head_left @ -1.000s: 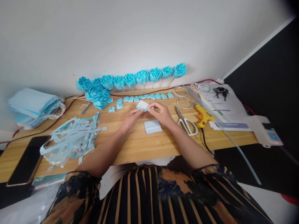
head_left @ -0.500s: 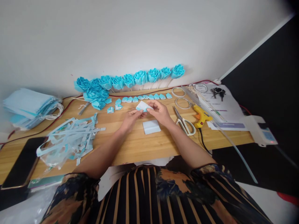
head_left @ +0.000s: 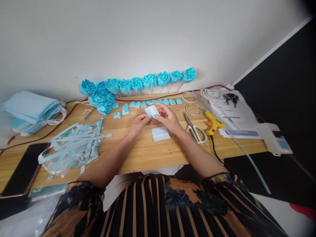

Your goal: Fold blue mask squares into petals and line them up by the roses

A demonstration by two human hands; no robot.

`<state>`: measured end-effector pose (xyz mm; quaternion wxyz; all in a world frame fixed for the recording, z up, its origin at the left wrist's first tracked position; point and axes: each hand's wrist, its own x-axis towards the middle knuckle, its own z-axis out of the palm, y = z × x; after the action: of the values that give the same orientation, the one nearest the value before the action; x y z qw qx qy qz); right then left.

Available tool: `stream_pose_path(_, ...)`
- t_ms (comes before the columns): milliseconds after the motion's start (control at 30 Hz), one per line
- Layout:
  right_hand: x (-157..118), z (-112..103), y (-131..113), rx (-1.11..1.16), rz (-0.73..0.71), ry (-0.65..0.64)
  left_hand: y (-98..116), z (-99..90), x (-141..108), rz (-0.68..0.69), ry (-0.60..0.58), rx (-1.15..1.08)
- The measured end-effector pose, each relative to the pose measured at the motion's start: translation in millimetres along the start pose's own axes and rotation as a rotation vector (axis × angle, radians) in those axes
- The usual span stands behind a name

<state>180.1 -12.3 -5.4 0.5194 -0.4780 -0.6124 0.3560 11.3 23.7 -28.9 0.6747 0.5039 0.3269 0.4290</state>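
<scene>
Near the middle of the wooden table [head_left: 148, 158], my left hand [head_left: 141, 124] pinches the lower left edge of a small white and blue piece [head_left: 151, 111]. My right hand [head_left: 168, 118] grips the same piece at its right side, thumb at the lower corner. Just below the hands lies a flat pale blue square [head_left: 160, 134]. Behind them runs a row of small folded blue pieces [head_left: 143, 104], with two more folded pieces [head_left: 117, 115] to the left of my left hand.
Blue fabric flowers [head_left: 149, 80] line the wall. Scissors [head_left: 195, 128], a yellow glue gun [head_left: 213, 123], wire rings [head_left: 194, 109] and papers [head_left: 243, 115] lie right. Cut strips [head_left: 74, 144], a phone [head_left: 24, 171] and stacked masks [head_left: 32, 108] are left.
The piece between my hands has turned a little, its upper edge now tilting differently. My right fingers have shifted slightly behind it, and both hands stay in nearly the same place.
</scene>
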Motion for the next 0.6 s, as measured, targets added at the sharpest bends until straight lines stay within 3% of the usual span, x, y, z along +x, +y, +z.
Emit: stream_pose_path(600,-1,3,11,0.068,0.057,-0.126,0,-2.0,0,0.091,0.055,-0.021)
